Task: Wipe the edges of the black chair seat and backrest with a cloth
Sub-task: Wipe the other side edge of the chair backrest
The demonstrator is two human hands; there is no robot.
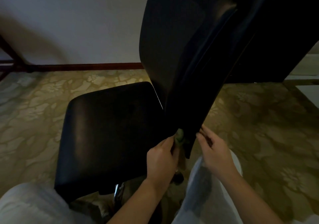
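Our left hand point(162, 156) pinches the green cloth point(180, 136) against the lower edge of the backrest point(181, 51), just above the black seat point(107, 129). Our right hand point(215, 151) touches that edge with bent fingers; whether it grips, we cannot tell.

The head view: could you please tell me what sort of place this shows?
Probably a furnished indoor room, perhaps a hotel or office: gold floral-patterned carpet, dark red wooden skirting board along a pale wall, and a black padded chair.
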